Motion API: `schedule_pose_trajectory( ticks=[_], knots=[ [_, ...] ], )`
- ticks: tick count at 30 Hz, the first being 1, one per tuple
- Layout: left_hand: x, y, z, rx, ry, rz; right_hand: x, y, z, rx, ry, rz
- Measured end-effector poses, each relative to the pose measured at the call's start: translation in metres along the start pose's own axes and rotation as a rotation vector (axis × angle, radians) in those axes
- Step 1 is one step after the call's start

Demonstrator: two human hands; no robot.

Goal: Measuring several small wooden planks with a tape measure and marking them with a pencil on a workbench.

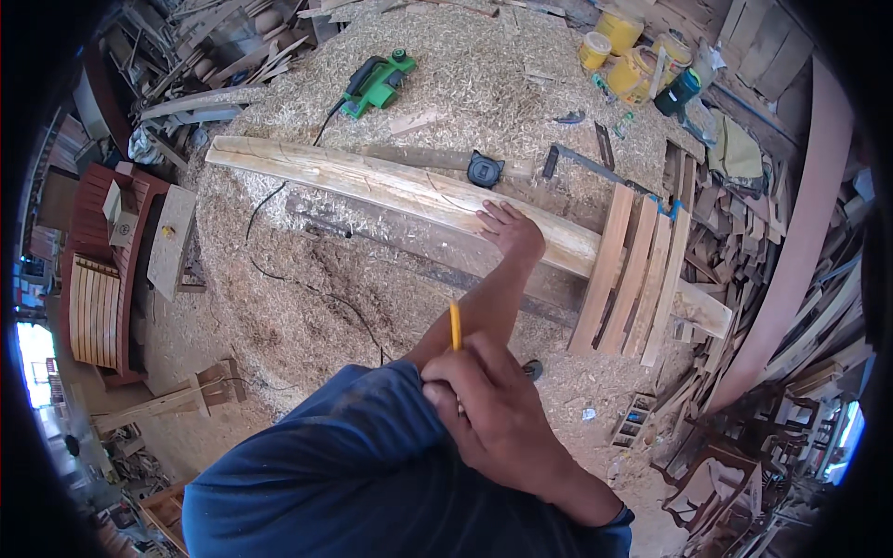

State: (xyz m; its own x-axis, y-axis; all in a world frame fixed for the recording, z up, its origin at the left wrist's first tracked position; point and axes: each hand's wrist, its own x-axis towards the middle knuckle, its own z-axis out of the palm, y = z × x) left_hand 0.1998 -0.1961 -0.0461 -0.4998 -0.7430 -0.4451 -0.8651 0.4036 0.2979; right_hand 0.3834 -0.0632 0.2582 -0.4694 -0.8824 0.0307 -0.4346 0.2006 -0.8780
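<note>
A long pale wooden board (372, 183) lies slantwise in front of me, its right end running under several narrow slats. My left hand (510, 231) rests on the board right of its middle, fingers spread and nothing held. Close to my body, my right hand (493, 409) is closed round a yellow pencil (456, 325) that points upward. Its fingers are against the blue sleeve (372, 400) of my left arm; whether they also grip the cloth I cannot tell. Just beyond my left hand sits a black tape measure (485, 168).
A green electric planer (377, 84) lies on the shavings, its black cable (270, 270) looping toward me. A metal square (586, 160) is near the slats (633, 270). Yellow buckets (633, 74) stand at the far right. Stacked wood (744, 242) lines the right side; a reddish slatted bench (98, 279) is at left.
</note>
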Motion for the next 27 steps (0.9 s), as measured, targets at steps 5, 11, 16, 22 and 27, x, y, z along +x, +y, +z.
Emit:
schedule_pose_trajectory(
  ticks=[5,11,16,22,27],
  knots=[
    [0.004,0.002,-0.001,-0.049,0.003,-0.006,0.012,0.081,0.020,-0.185,0.295,0.021],
    [0.002,0.010,0.002,0.015,-0.017,-0.021,-0.003,0.107,-0.019,0.061,0.680,0.183],
    [0.018,-0.003,0.011,-0.058,0.042,-0.029,-0.046,0.024,-0.105,-0.117,1.062,-0.179],
    [0.001,0.015,-0.001,-0.016,-0.034,0.005,-0.124,-0.080,-0.142,0.349,0.702,-0.894],
    [0.008,-0.005,-0.006,0.023,-0.052,-0.050,-0.154,-0.178,-0.166,0.712,0.544,0.118]
  ],
)
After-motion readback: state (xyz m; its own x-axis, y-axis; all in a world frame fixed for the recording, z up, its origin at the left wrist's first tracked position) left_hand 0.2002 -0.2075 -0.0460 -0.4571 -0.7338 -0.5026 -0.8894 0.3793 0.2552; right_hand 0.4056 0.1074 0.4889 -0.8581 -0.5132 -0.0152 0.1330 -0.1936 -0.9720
